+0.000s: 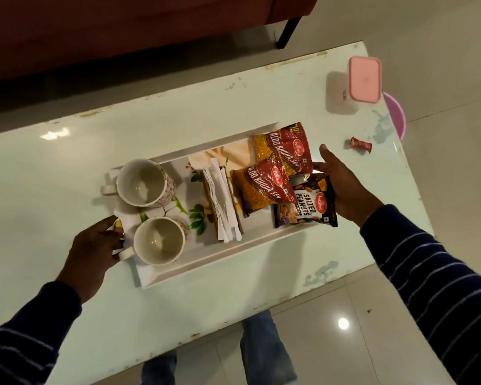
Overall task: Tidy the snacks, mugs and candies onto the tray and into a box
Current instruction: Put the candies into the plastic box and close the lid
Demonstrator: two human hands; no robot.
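**Nearly Tidied, One Candy Loose**

Nearest me, my left hand (95,247) grips the tray (200,263) end beside the front mug (159,240). Across it, my right hand (342,187) pinches the salted peanuts packet (308,204), which overhangs the rim. If I release carelessly, I judge it could slide off. Farther out, a red candy (360,145) lies well apart from the lidded pink box (363,79).

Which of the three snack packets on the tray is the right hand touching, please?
The dark salted peanuts packet, nearest the right hand; the two red and yellow packets lie beyond it.
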